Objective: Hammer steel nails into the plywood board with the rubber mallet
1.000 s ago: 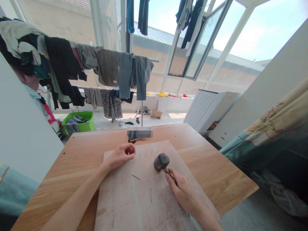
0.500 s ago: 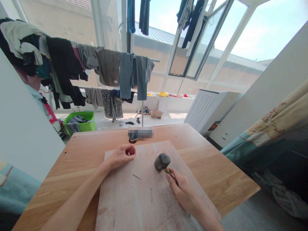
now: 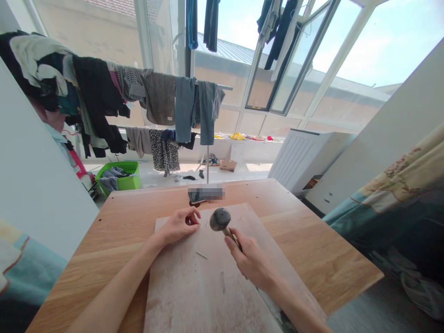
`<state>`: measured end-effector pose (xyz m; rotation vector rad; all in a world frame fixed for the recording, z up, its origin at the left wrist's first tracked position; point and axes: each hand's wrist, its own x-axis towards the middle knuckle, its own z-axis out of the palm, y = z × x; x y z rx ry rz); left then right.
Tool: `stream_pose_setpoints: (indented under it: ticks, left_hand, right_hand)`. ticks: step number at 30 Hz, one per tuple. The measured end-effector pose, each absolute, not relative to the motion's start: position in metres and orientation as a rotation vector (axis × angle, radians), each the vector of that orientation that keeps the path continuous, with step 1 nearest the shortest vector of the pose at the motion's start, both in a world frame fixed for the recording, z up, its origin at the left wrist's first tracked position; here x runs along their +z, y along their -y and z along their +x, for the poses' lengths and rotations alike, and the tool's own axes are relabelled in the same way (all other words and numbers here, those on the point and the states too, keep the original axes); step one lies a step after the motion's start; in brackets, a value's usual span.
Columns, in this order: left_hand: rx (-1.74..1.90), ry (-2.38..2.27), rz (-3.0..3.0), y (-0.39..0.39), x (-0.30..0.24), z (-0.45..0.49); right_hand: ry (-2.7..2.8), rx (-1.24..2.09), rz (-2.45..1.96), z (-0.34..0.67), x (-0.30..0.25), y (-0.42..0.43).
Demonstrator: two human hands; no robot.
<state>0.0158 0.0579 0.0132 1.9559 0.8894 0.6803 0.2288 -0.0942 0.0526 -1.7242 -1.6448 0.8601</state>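
My right hand [image 3: 250,255] is wrapped round the handle of a mallet [image 3: 220,219] with a dark, rounded head, raised over a pale, worn wooden board [image 3: 183,296]. Close to the mallet head, on its left, my left hand [image 3: 181,225] rests at the far left part of the board with thumb and index finger pinched. What sits between those fingertips is too small to make out. Beside them a thin nail [image 3: 206,222] stands upright, and another stands right of the mallet head, which hides part of the row. Two loose nails, one nearer [image 3: 223,282] and one farther [image 3: 201,255], lie on the board.
The board lies on a wood-grain table [image 3: 294,231]. A phone [image 3: 197,194], partly blurred out, lies beyond the board. Behind the table are a green tub [image 3: 120,178] with clothes, a drying rack hung with laundry, and a white ribbed cabinet-like object [image 3: 294,155] at right.
The mallet and my right hand have moved up and left, toward my left hand, covering part of the nail row. My left hand stays pinched in about the same place. The view has shifted slightly.
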Motion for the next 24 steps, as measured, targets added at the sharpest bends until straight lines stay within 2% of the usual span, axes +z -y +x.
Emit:
stream_pose_setpoints:
  ticks: [12, 24]
  left_hand:
    - [0.722, -0.821, 2.010, -0.063, 0.007, 0.017]
    - [0.733, -0.807, 2.001, -0.061, 0.008, 0.017]
  right_hand:
    - [1.743, 0.855, -1.609, 0.197, 0.056, 0.060]
    - [1.767, 0.762, -1.601, 0.194, 0.053, 0.062]
